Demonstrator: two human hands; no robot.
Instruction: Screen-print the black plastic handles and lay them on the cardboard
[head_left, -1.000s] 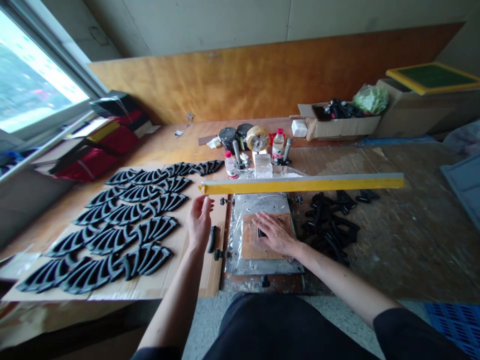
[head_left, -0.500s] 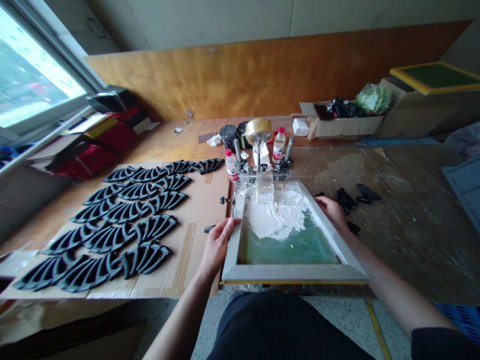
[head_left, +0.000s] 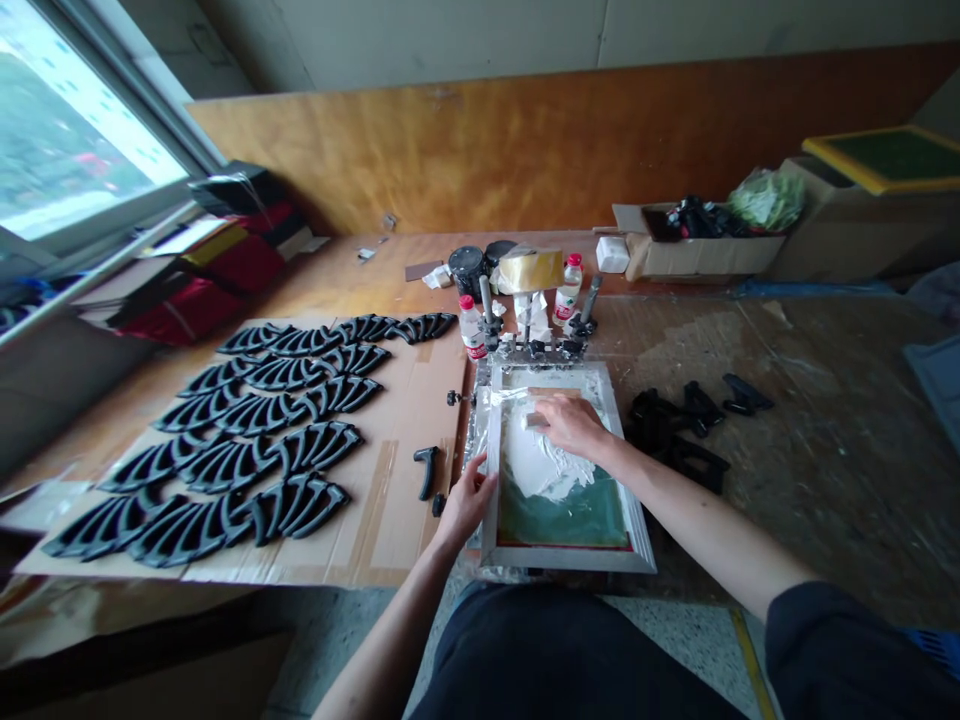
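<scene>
A screen printing frame (head_left: 491, 535) with a metal rim lies low on the table in front of me. White paste (head_left: 536, 465) covers the upper part of its green mesh (head_left: 562, 520). My left hand (head_left: 466, 500) is closed at the frame's left rim, thumb against the metal. Over the mesh, my right hand (head_left: 568, 422) is closed around a squeegee (head_left: 534, 421) smeared with white, mostly hidden by the fingers. Behind the frame stands a metal clamp (head_left: 536, 350) with a roll of tape (head_left: 531, 268) above it.
Rows of black curved handle-like parts (head_left: 262, 460) lie on cardboard (head_left: 397, 400) at left, with a single one (head_left: 426, 472) nearer the frame. More black parts (head_left: 664, 420) are heaped at right. Bottles (head_left: 568, 290), black tubs (head_left: 466, 268) and an open box (head_left: 697, 255) stand behind.
The frame has come down from its raised tilt. My right hand has left its right rim and taken hold of the squeegee over the mesh. My left hand stays at the left rim.
</scene>
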